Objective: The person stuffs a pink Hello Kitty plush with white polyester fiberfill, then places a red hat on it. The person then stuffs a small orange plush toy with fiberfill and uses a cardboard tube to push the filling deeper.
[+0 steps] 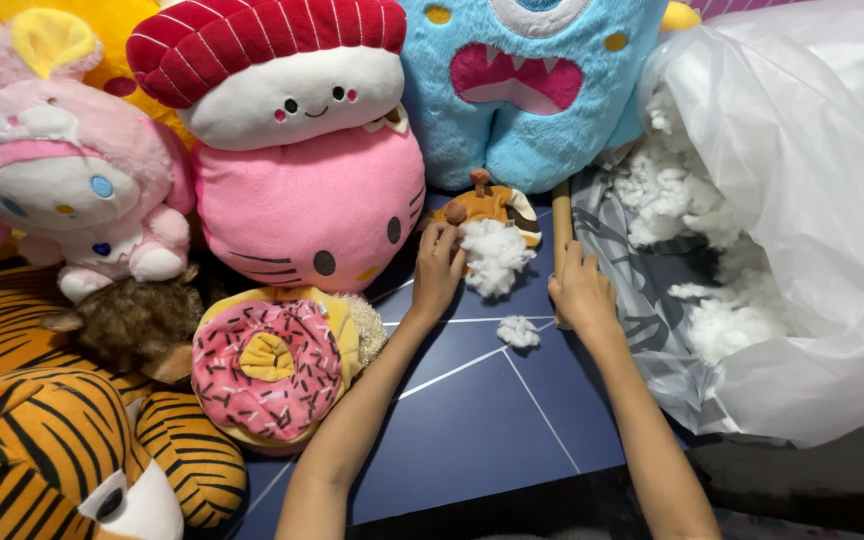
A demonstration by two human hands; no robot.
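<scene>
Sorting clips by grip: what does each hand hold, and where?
Left hand pinches the small orange-brown plush toy at its stuffing-filled opening. Right hand grips the wooden stick at its lower end.

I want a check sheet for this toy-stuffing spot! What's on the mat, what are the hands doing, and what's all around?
Surface: blue mat with thin white lines.
Job's things: small orange plush toy with white stuffing bulging out; wooden stick.
Clutter: loose tuft of stuffing on the mat.
Grips: left hand touches the small toy; right hand wraps the stick.
Cables: nothing seen.
Surroundings: clear plastic bag of stuffing; donut plush, pink cat plush, blue monster plush, tiger plush.
</scene>
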